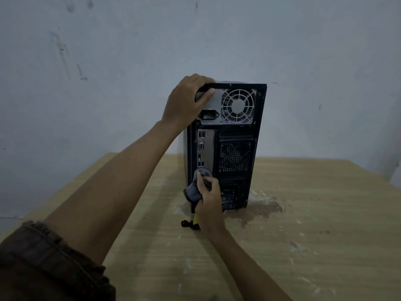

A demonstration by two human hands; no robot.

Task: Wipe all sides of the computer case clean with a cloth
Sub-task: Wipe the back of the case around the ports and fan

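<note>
From the head camera I see the computer case (259, 127) standing upright on a wooden table (314, 224), near its far edge and close to a pale, scuffed wall (130, 51), with its rear panel turned toward me. The case is a tall black metal box. At the top of the panel sits a round wire fan grille (238, 106) in a bare grey metal plate, with a power socket (208, 115) beside it to the left. Below that come a narrow silver port plate (205, 148) and a square perforated mesh vent (235, 157). My left hand (184, 103) grips the top left corner of the case, fingers curled over the top edge and thumb laid on the grey plate. My right hand (209, 200) holds a soft grey cloth (196, 184), bunched up in curled fingers and pressed against the lower left part of the rear panel, just under the ports. The tabletop has a light wood-grain finish, streaked with whitish flecks, and shows a worn brown patch (260, 208) by the foot of the case. A small black and yellow object (191, 223) lies on the table under my right wrist; I cannot tell what it is. A rolled brown sleeve (43, 257) covers my left upper arm.
</note>
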